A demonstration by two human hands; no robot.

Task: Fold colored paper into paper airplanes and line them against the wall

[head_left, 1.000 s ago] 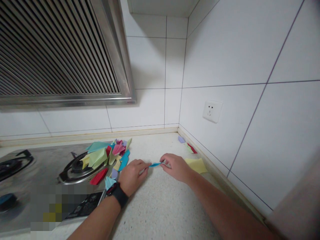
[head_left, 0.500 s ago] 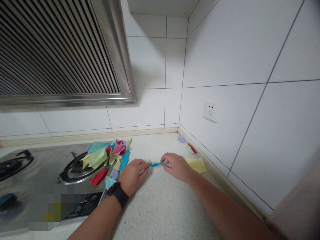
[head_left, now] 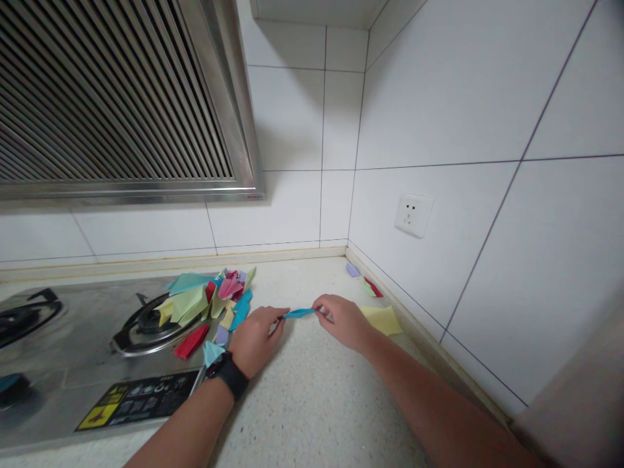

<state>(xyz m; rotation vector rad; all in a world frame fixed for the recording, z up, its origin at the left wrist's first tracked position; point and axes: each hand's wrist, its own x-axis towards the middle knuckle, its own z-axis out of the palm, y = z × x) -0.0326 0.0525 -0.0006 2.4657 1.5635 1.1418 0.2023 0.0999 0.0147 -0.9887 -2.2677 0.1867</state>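
Note:
A narrow strip of folded blue paper (head_left: 299, 313) stretches between my two hands, just over the speckled countertop (head_left: 302, 396). Its left end is pinched in the thumb and fingers of my left hand (head_left: 257, 335), which has a black watch on the wrist. My right hand (head_left: 344, 320) pinches the other end between thumb and forefinger. Beyond the right hand lies a sheet of yellow paper (head_left: 383, 320). To the left of my left hand is a pile of colourful folded papers, with a red folded paper (head_left: 192, 342) and a light blue one (head_left: 213, 352) at its near side.
A gas stove (head_left: 53, 364) fills the left, and part of the paper pile rests on its burner (head_left: 139, 331). Overhead on the left hangs a range hood (head_left: 248, 130). Small purple (head_left: 351, 270) and red paper pieces (head_left: 373, 286) lie near the tiled corner. A socket (head_left: 413, 216) sits on the right wall.
My left hand has shifted slightly left, and more of the blue paper shows between the hands. It now looks flatter and longer. The view has tilted a little.

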